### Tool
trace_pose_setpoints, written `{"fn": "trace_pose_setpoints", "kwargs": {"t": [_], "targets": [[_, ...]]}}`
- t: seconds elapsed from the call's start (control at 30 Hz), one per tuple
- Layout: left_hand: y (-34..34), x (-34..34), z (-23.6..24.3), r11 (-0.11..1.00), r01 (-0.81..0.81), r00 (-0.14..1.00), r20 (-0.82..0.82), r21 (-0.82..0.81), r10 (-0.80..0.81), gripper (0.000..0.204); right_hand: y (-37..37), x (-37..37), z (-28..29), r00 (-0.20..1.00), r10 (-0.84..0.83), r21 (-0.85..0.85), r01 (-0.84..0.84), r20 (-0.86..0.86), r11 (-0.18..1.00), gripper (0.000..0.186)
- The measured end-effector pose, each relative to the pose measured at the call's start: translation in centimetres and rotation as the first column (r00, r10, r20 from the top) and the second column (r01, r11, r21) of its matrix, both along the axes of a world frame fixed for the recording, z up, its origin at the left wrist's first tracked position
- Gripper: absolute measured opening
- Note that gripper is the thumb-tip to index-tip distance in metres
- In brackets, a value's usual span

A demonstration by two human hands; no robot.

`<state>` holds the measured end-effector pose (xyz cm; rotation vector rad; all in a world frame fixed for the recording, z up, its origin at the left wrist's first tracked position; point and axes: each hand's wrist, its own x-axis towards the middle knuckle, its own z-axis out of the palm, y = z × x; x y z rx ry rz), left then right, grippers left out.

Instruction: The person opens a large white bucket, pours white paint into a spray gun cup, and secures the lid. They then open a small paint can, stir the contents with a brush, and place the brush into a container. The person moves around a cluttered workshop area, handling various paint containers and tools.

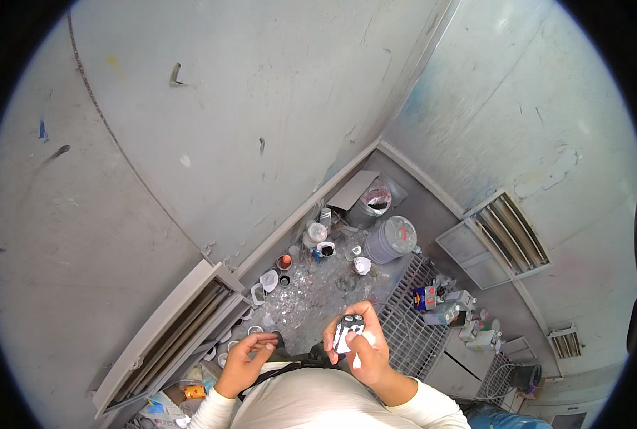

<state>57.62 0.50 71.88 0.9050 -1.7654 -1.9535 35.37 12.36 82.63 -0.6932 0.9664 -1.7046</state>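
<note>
The right hand (361, 347) grips a small black-and-white device (348, 330), the left hand (247, 357) curls loosely, above a paint-spattered floor (318, 293) between grey walls (261, 107).

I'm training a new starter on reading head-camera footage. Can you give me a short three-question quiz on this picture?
1. True or false: the right hand holds a small black and white object.
2. What does the left hand pinch: A a small dark piece, B a brush, C a cup?
3. What sort of panel does the grey lidded bucket stand beside?

Key: 1 true; 2 A; 3 a metal floor grate.
</note>
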Motion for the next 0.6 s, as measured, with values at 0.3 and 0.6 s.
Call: {"fn": "trace_pose_setpoints", "kwargs": {"t": [0.3, 0.6], "targets": [[1.0, -1.8, 3.2, 0.995, 0.008, 0.999, -0.048, -0.095, -0.013, 0.026, 0.8, -0.1, 0.5, 0.992, 0.077, -0.029, -0.08, -0.1, 0.996, 0.026], [3.3, -2.7, 4.7, 0.994, -0.024, 0.999, -0.033, -0.103, 0.02, 0.028, 1.5, -1.0, 0.6, 0.978, 0.206, 0.032, -0.207, 0.042, 0.978, 0.025]]}}
